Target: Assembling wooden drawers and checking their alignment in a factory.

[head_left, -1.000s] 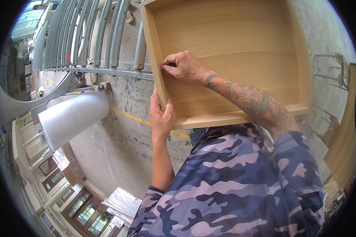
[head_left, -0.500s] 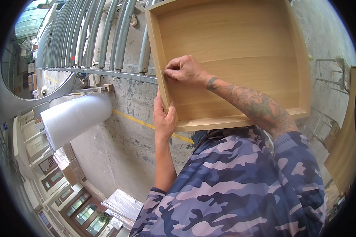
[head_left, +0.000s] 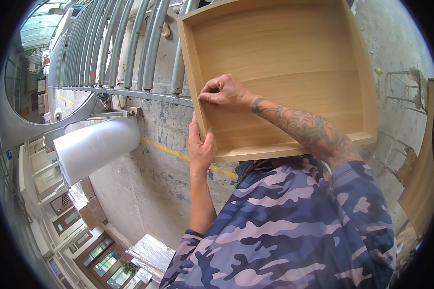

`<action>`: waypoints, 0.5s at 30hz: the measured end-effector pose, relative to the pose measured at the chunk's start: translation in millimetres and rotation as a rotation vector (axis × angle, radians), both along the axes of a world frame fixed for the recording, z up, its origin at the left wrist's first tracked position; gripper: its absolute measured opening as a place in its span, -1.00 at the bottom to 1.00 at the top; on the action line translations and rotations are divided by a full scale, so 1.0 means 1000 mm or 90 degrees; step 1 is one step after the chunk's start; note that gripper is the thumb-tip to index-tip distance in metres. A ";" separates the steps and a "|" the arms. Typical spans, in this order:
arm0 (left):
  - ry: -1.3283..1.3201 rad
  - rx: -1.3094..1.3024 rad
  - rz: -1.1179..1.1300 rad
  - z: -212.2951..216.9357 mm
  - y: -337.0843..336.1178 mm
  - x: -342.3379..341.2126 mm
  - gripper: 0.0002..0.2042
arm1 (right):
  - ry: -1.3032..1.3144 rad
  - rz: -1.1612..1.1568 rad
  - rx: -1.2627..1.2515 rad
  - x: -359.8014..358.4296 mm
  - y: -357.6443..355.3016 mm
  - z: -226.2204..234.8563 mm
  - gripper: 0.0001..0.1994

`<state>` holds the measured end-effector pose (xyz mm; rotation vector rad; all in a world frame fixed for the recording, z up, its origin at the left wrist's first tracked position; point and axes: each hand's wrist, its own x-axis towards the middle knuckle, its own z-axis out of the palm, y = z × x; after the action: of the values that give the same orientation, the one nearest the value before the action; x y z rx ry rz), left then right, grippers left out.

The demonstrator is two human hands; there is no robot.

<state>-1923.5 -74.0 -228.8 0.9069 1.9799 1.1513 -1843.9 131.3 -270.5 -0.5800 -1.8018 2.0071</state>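
Observation:
A shallow wooden tray-like box [head_left: 279, 58] with low walls and a light grain lies in front of me, its open side up. My left hand [head_left: 201, 149] grips its left wall near the close corner, thumb on the inner side and fingers outside. Reaching across the box, my right hand [head_left: 226, 91] has thumb and fingers pinched together against the top of that same left wall. Whatever may sit between those fingertips is too small or hidden to make out.
A metal roller conveyor [head_left: 130, 48] runs off to the upper left, beside the box. Below it stands a big roll of white wrapping film or foam [head_left: 99, 149]. Plastic-wrapped panels [head_left: 152, 255] are at the lower left, and a wooden board [head_left: 422, 164] is at the far right.
My right hand's pinched fingers have slid a short way toward me along the left wall. My left hand keeps its hold on the box, and the view has shifted slightly.

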 end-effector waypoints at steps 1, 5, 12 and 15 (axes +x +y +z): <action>0.002 0.003 -0.001 0.000 -0.001 0.000 -0.36 | 0.018 0.025 0.025 0.001 0.000 -0.001 -0.81; -0.017 -0.007 0.004 0.006 0.002 0.003 -0.36 | 0.007 -0.049 -0.028 -0.002 -0.003 -0.003 -0.80; -0.037 -0.008 0.022 0.003 -0.001 0.003 -0.38 | 0.000 -0.005 0.017 -0.003 -0.002 0.003 -0.81; -0.005 -0.005 -0.004 0.001 0.000 0.003 -0.37 | 0.007 -0.009 0.006 0.003 0.000 0.000 -0.82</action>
<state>-1920.8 -74.4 -227.4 0.9018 1.9726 1.1414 -1840.8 131.2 -270.2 -0.5770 -1.7954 1.9873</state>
